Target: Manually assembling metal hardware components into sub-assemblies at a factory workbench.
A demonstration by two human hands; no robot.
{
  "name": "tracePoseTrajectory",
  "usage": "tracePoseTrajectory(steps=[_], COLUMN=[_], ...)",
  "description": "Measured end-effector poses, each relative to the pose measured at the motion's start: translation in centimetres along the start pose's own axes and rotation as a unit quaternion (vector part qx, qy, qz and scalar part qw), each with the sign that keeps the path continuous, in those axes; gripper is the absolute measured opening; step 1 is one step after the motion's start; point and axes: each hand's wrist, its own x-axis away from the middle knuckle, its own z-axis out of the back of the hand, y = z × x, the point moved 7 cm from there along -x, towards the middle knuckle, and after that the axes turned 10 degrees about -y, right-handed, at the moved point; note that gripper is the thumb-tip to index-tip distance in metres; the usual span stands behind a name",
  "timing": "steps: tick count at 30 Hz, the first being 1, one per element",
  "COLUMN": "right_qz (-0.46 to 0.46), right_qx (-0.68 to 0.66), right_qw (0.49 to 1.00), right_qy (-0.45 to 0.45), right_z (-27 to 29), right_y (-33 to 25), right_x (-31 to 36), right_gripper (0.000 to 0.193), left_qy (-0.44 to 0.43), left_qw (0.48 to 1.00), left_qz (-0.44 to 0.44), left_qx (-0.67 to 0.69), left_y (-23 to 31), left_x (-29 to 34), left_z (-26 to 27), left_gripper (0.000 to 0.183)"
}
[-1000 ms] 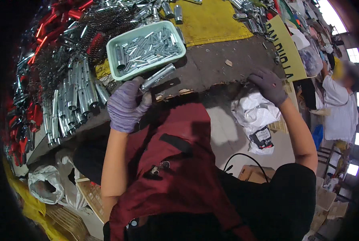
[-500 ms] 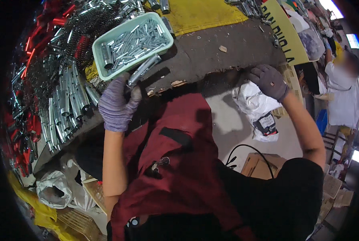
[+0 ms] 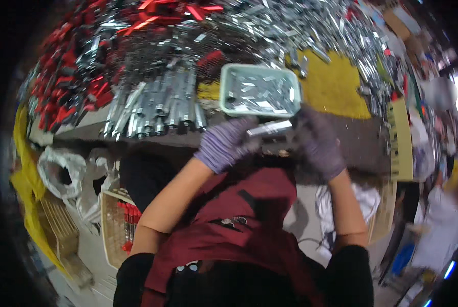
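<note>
My left hand [image 3: 225, 144], in a purple-grey knitted glove, is closed on one end of a silver metal tube [image 3: 271, 128]. The tube's other end points toward my right hand [image 3: 318, 143], which wears the same kind of glove. That hand is close to the tube's free end, but its fingers are smeared by motion, so a touch cannot be made out. Just beyond both hands stands a pale green plastic tray [image 3: 224, 88], with many small silver metal pins [image 3: 262, 92] in it and a thicker dark piece at its left side.
Silver tubes [image 3: 160, 105] lie in a row left of the tray, with dark springs and red parts [image 3: 67, 84] behind. A yellow cloth [image 3: 334, 84] lies right of the tray. Below the bench's left are a basket [image 3: 108, 225] and white sacks [image 3: 62, 171]. A person [image 3: 439, 225] is far right.
My view has swung left. My right hand has come from the bench edge toward the tube in my left hand. The tube has turned flatter and is in front of the tray.
</note>
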Motion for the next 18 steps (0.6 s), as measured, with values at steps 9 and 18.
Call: tracePoseTrajectory(steps=[9, 18], right_qz=[0.148, 0.088], right_qx=[0.100, 0.443], right_qw=[0.971, 0.883], right_qy=[-0.160, -0.130], right_z=[-7.1, -14.0], right_y=[-8.5, -11.3], right_x=[-2.3, -15.1], right_gripper=[0.021, 0.021], left_qy=[-0.014, 0.005], left_qw=[0.905, 0.676], left_qz=[0.068, 0.154], left_qx=[0.420, 0.721], left_y=[-0.6, -4.8], left_x=[7.7, 13.3], left_z=[-2.4, -3.8], left_gripper=[0.054, 0.054])
